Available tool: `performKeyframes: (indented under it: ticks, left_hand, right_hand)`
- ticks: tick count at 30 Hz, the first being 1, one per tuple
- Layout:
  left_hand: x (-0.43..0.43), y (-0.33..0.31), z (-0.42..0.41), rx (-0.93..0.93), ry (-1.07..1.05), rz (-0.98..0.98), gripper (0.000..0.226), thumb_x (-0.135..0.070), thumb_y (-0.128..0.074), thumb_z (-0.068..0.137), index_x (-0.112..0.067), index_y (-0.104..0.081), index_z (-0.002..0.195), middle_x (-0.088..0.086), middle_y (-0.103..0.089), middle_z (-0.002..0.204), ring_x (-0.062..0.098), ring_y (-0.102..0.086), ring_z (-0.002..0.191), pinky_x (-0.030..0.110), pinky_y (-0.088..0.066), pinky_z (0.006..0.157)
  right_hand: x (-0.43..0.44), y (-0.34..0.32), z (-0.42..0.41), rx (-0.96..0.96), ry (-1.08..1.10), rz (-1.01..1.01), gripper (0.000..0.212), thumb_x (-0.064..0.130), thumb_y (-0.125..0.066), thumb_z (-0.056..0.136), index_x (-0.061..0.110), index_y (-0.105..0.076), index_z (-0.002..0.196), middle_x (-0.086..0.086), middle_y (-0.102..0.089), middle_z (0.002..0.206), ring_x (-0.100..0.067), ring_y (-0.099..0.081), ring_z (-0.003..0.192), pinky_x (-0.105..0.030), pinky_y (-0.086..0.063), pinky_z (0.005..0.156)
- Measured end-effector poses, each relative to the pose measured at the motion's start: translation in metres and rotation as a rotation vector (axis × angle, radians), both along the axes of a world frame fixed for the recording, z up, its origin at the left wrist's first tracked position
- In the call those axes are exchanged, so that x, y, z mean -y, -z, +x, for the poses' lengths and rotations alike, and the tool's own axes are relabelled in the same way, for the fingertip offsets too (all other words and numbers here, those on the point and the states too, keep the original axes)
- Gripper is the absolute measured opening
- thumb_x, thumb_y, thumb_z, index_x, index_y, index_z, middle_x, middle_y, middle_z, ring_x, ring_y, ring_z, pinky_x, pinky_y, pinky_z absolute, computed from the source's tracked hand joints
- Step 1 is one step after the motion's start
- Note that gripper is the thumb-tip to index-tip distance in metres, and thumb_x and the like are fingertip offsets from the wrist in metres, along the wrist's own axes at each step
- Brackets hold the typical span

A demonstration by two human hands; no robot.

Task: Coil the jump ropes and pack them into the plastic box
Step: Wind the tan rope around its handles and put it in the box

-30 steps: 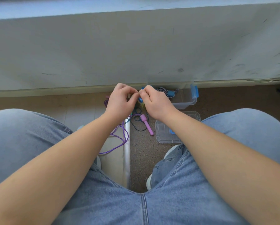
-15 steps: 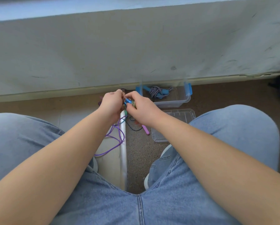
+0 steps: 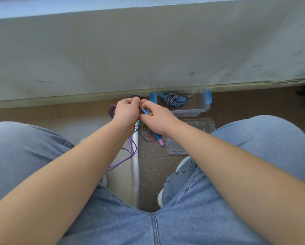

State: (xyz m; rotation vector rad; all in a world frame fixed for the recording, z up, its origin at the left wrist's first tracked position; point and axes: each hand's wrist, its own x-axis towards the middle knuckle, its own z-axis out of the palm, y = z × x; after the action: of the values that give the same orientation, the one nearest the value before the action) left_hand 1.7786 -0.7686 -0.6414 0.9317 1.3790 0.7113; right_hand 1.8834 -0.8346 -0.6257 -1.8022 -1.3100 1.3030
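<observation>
Both hands meet just above the middle of the view, between two knees in light blue jeans (image 3: pixel 264 138). The right hand (image 3: pixel 159 122) has its fingers curled round a jump rope with blue plastic handles and a tan cord (image 3: pixel 145 111). One blue handle pokes out at 11 o'clock from the fist, and another sticks out under the palm at 6 o'clock, with tan loops bunched between them. The left hand (image 3: pixel 126 114) touches the right at the fingertips. Its fingers are bent and pinch the top end of the same rope, though the exact spot is hidden.

At 1 o'clock from the hands, a clear plastic box with blue side latches (image 3: pixel 192 113) stands on the speckled brown floor (image 3: pixel 153 165), against the foot of a pale grey wall (image 3: pixel 148 50). Inside it lies a coiled jump rope with blue handles and a black-and-white braided cord (image 3: pixel 172 99), knotted into a bundle. The box's clear plastic lid (image 3: pixel 197 124) lies flat on the floor just beside it at 6 o'clock, partly under the right forearm.

Below the hands, a loose purple jump rope (image 3: pixel 130 152) trails across a silver metal floor strip (image 3: pixel 135 174) toward 7 o'clock. A pink plastic handle (image 3: pixel 161 143) shows just under the right hand.
</observation>
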Motion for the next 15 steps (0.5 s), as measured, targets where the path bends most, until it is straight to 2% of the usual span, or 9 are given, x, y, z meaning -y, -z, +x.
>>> performKeyframes:
  ticks: [3, 5, 7, 8, 11, 15]
  left_hand:
    - [-0.005, 0.000, 0.001, 0.013, -0.061, -0.003, 0.029, -0.013, -0.049, 0.102, -0.008, -0.064, 0.078, 0.003, -0.066, 0.074, 0.016, -0.061, 0.065, 0.029, -0.053, 0.070]
    - [-0.004, 0.003, 0.001, -0.018, -0.056, -0.014, 0.029, -0.014, -0.049, 0.102, -0.009, -0.063, 0.077, 0.003, -0.064, 0.072, 0.016, -0.059, 0.066, 0.029, -0.053, 0.070]
    - [-0.004, 0.008, 0.001, -0.033, -0.011, -0.013, 0.028, -0.016, -0.047, 0.103, -0.008, -0.063, 0.081, 0.002, -0.064, 0.075, 0.016, -0.059, 0.067, 0.027, -0.053, 0.067]
    - [-0.006, 0.008, 0.001, -0.016, 0.011, -0.007, 0.028, -0.016, -0.046, 0.104, -0.007, -0.062, 0.083, 0.003, -0.064, 0.076, 0.015, -0.060, 0.067, 0.026, -0.053, 0.063]
    - [-0.014, 0.004, 0.001, 0.019, 0.095, -0.011, 0.031, -0.018, -0.042, 0.104, -0.009, -0.061, 0.082, 0.005, -0.067, 0.081, 0.015, -0.065, 0.072, 0.026, -0.055, 0.065]
    - [-0.023, 0.009, 0.002, -0.049, 0.170, -0.020, 0.028, -0.024, -0.047, 0.102, -0.012, -0.066, 0.085, -0.002, -0.071, 0.076, 0.008, -0.066, 0.072, 0.026, -0.052, 0.064]
  right_hand:
    - [-0.003, 0.007, -0.002, 0.091, 0.003, 0.044, 0.015, 0.037, -0.057, 0.086, 0.028, -0.062, 0.098, -0.002, -0.068, 0.092, -0.031, -0.068, 0.086, -0.051, -0.059, 0.079]
    - [-0.003, 0.012, 0.001, 0.104, 0.021, 0.054, 0.013, 0.037, -0.060, 0.084, 0.026, -0.065, 0.090, -0.001, -0.068, 0.088, -0.026, -0.067, 0.086, -0.042, -0.057, 0.078]
    - [-0.005, 0.015, 0.006, 0.143, 0.043, 0.075, 0.011, 0.034, -0.064, 0.085, 0.025, -0.071, 0.084, 0.003, -0.068, 0.081, -0.019, -0.063, 0.085, -0.028, -0.048, 0.071]
    - [-0.009, 0.015, 0.009, 0.141, 0.062, 0.074, 0.010, 0.034, -0.065, 0.085, 0.027, -0.073, 0.082, 0.005, -0.068, 0.079, -0.017, -0.062, 0.085, -0.026, -0.045, 0.068]
    - [-0.022, 0.019, 0.017, 0.070, 0.147, 0.041, 0.005, 0.033, -0.068, 0.083, 0.033, -0.073, 0.083, 0.008, -0.071, 0.084, -0.015, -0.065, 0.089, -0.027, -0.047, 0.076]
    - [-0.038, 0.029, 0.026, 0.052, 0.143, -0.021, 0.015, 0.030, -0.070, 0.075, 0.032, -0.077, 0.088, 0.009, -0.074, 0.085, -0.014, -0.068, 0.091, -0.035, -0.055, 0.088]
